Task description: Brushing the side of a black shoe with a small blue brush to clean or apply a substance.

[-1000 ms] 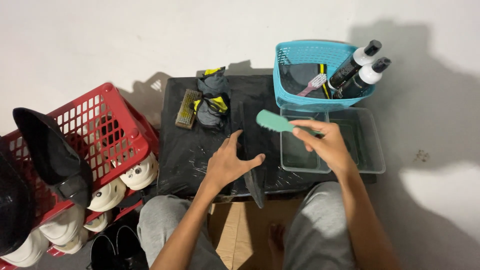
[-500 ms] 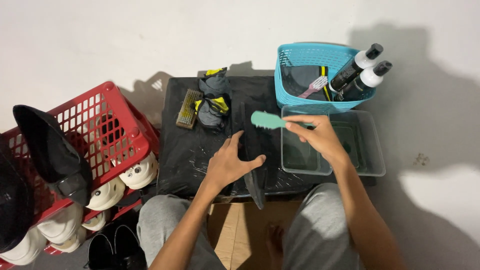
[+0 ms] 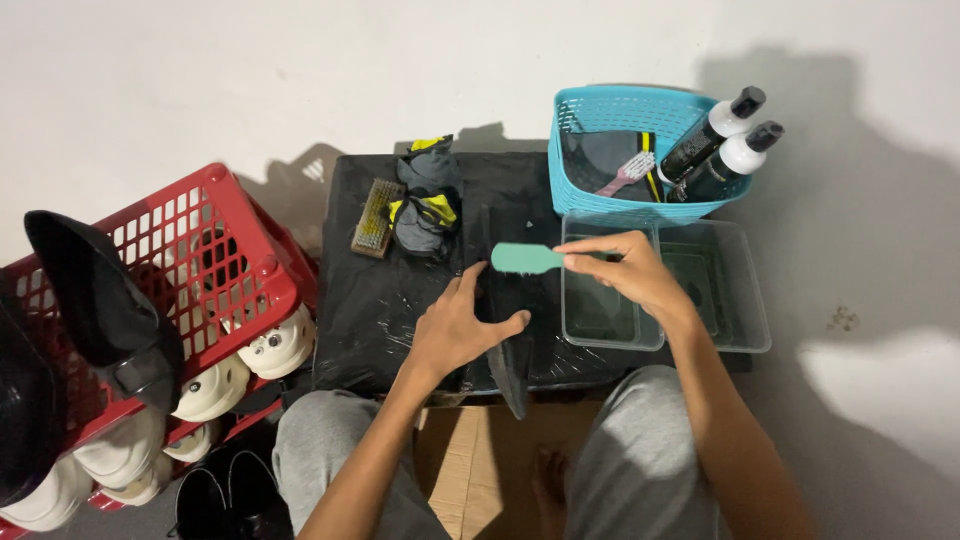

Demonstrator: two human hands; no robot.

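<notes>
- Now the right hand [image 3: 630, 275] has carried the teal brush [image 3: 527, 259] leftward, off the clear water tub [image 3: 735, 330] and over the dark insole [image 3: 508, 330], unlike a second ago.
- Fingers closed on the brush handle; the left hand [image 3: 455, 330] lies flat and open, pressing the insole onto the black table [image 3: 370, 310].
- The insole looks dark, long and narrow, possibly wet.
- Counted: two bottles [image 3: 715, 140], one blue basket [image 3: 620, 160], one red crate [image 3: 200, 270].
</notes>
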